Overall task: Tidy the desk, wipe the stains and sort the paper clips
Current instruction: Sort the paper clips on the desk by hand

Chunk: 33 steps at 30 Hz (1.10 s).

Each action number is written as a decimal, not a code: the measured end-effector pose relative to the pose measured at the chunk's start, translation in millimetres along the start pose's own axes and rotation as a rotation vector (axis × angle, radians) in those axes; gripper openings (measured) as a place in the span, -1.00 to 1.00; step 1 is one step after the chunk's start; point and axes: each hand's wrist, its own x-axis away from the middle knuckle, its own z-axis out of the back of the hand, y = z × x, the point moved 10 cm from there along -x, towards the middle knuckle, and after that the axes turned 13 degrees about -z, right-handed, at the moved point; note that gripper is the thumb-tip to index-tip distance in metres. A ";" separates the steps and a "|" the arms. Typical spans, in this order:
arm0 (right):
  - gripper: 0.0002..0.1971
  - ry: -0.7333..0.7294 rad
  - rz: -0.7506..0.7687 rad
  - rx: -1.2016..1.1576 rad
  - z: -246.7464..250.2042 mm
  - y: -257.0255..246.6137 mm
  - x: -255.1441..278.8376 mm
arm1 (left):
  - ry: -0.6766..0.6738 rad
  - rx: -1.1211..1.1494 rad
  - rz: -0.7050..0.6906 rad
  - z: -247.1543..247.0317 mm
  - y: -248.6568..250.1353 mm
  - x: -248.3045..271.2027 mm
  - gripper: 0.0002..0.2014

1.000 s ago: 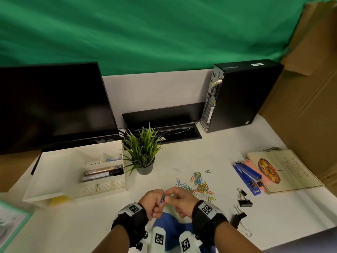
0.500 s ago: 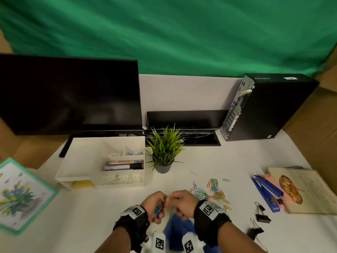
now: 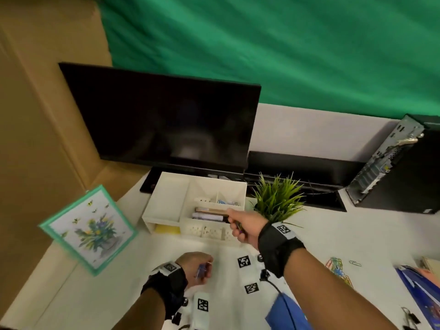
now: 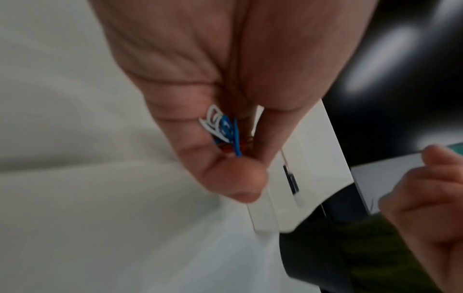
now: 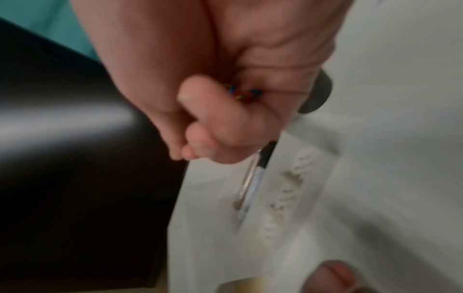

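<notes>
My left hand (image 3: 202, 270) hovers low over the white desk and pinches a few blue and white paper clips (image 4: 225, 130). My right hand (image 3: 234, 225) is stretched over the front right of the white organizer (image 3: 166, 201), fingers curled round a bunch of mixed-colour clips (image 5: 243, 95). Blue clips (image 3: 227, 202) lie in the organizer's small rear compartment, and pens (image 5: 253, 184) lie in the slot under my right hand. A loose pile of coloured clips (image 3: 338, 270) lies on the desk to the right.
A potted plant (image 3: 277, 198) stands right beside the organizer, with the monitor (image 3: 162, 125) behind it and a PC tower (image 3: 400, 167) at the far right. A framed flower picture (image 3: 88, 229) leans at the left. A blue cloth (image 3: 285, 310), a blue stapler (image 3: 423, 294) and binder clips (image 3: 409, 317) lie near the front.
The two hands have parted. My right hand has gone forward and left to the organizer, while the left stays low with its blue clips. The head view has swung left.
</notes>
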 end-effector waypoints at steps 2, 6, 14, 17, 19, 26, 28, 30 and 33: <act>-0.72 0.028 0.050 -0.191 -9.1 -26.7 -8.1 | 0.069 0.005 0.004 25.6 5.6 -1.6 -0.80; -0.82 0.098 0.032 -0.403 -7.7 -60.2 -32.6 | 0.149 0.009 0.063 59.4 5.8 -2.5 -0.83; -0.71 0.222 -0.059 -0.344 5.5 -73.7 -69.1 | 0.103 0.073 0.119 68.3 6.2 -8.0 -0.74; -0.61 0.169 -0.014 -0.400 10.6 -73.9 -66.3 | 0.042 -0.008 0.108 52.5 17.5 -8.0 -0.84; -0.50 0.128 0.050 -0.390 13.0 -75.7 -54.6 | 0.005 -0.068 0.084 37.3 30.7 -9.5 -0.87; -0.79 -0.076 0.150 -0.420 10.5 -56.6 20.0 | 0.003 -0.116 -0.080 -18.7 100.7 -38.9 -0.74; -0.77 -0.068 0.158 -0.354 14.1 -40.9 36.4 | 0.019 -0.133 -0.142 -29.4 121.4 -50.1 -0.73; -0.77 -0.039 0.162 -0.288 20.7 -22.2 43.6 | 0.031 -0.135 -0.200 -39.9 138.7 -62.0 -0.69; -0.83 -0.005 0.113 -0.224 30.2 10.2 43.6 | 0.049 -0.073 -0.199 -47.8 147.8 -82.6 -0.57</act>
